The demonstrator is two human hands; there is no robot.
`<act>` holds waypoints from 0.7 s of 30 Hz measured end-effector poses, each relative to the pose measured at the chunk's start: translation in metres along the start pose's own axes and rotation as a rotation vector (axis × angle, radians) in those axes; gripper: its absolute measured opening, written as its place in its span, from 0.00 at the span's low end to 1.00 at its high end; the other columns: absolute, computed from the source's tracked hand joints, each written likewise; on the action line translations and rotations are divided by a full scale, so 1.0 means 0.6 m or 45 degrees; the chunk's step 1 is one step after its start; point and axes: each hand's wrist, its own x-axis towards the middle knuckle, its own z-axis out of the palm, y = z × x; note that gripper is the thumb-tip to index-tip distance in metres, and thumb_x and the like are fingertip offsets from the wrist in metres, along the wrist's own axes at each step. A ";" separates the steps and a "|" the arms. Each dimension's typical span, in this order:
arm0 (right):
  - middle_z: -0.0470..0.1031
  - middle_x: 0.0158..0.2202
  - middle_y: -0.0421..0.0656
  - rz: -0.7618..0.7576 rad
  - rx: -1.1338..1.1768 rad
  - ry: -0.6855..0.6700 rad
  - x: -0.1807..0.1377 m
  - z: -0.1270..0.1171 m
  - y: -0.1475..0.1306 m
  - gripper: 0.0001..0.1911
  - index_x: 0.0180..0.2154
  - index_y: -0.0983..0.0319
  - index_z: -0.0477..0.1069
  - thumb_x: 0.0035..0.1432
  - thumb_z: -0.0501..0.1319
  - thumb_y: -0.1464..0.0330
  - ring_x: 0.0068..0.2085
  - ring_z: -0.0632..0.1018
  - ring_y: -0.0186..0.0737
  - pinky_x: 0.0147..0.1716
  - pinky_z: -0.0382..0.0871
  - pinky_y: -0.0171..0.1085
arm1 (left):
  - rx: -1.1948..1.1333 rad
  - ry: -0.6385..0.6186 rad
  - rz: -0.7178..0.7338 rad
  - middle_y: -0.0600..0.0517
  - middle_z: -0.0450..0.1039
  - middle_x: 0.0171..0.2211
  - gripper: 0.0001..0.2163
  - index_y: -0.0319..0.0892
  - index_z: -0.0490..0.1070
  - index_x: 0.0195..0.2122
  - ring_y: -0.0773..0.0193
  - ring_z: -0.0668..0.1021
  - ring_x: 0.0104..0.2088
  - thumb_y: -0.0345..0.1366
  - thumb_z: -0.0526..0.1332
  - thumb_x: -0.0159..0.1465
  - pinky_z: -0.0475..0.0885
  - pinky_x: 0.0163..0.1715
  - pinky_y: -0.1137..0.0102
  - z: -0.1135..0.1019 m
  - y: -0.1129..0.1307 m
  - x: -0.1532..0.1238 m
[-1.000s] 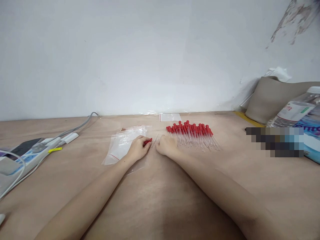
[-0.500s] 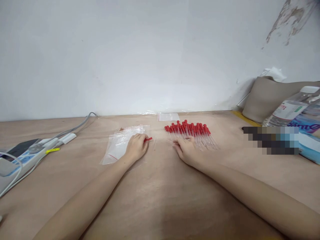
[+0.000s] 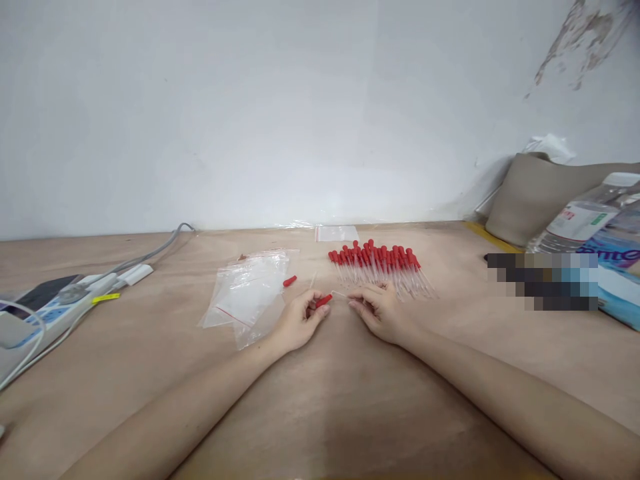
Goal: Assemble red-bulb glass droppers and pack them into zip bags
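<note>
My left hand (image 3: pixel 300 321) pinches a red rubber dropper bulb (image 3: pixel 324 301) between thumb and fingers. Facing it, my right hand (image 3: pixel 383 313) is closed on a thin clear dropper tube (image 3: pixel 340 294), whose free end points left at the bulb; whether the two touch I cannot tell. Just behind my right hand lies a pile of droppers (image 3: pixel 383 259), clear tubes with red bulbs on their far ends. Beyond my left hand are a loose red bulb (image 3: pixel 290 281) and another clear tube (image 3: pixel 314 279), faint against the wood.
Clear zip bags (image 3: pixel 250 287) lie left of the loose bulb, and a further bag (image 3: pixel 337 233) is by the wall. A power strip (image 3: pixel 65 308) with cables and a dark phone (image 3: pixel 45 293) sit at left. A bottle (image 3: pixel 575 220) and a blue package (image 3: pixel 620 293) stand at right.
My left hand has moved right and nearer to me, off the bags, carrying a red bulb. Another bulb now shows where it was. My right hand has shifted slightly, the tube with it.
</note>
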 end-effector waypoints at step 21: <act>0.75 0.31 0.39 -0.164 0.025 -0.301 0.004 -0.026 0.007 0.12 0.38 0.56 0.72 0.59 0.51 0.68 0.30 0.71 0.32 0.39 0.48 0.39 | 0.158 -0.151 0.332 0.50 0.72 0.32 0.10 0.42 0.72 0.37 0.65 0.73 0.33 0.36 0.52 0.63 0.68 0.36 0.71 -0.012 0.019 -0.012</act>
